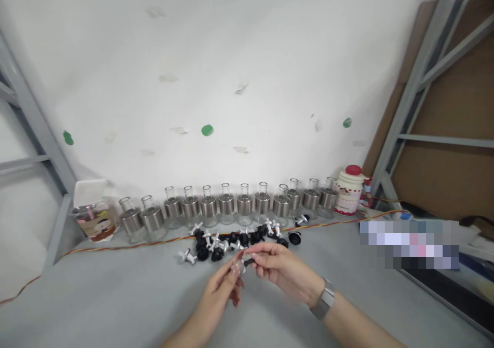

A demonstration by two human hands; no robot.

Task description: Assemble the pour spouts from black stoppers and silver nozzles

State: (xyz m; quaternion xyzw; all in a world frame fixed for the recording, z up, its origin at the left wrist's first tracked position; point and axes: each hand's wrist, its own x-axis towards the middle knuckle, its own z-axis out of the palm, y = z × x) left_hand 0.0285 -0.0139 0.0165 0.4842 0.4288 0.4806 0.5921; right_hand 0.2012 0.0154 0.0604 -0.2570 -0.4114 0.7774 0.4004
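In front of the pile, my left hand (224, 284) is closed on a small pale fitting (243, 268), whose exact kind I cannot make out. Fingers of my right hand (283, 268) pinch a small black piece (249, 261) against that fitting's right side. A grey band circles my right wrist. Just beyond both hands lies a loose pile of black caps (202, 253) with white cross-shaped parts (188, 256). Behind it, several clear glass bottles (244, 203) with brushed metal sleeves stand upright in a row, their necks uncovered.
A lidded cream jar (348, 193) stands right of the bottles, and a clear container (96, 220) left of them. One twisted red-yellow wire (154, 243) crosses the grey table (116, 296). Metal frames (405, 101) flank the white wall. A blurred patch covers items at right.
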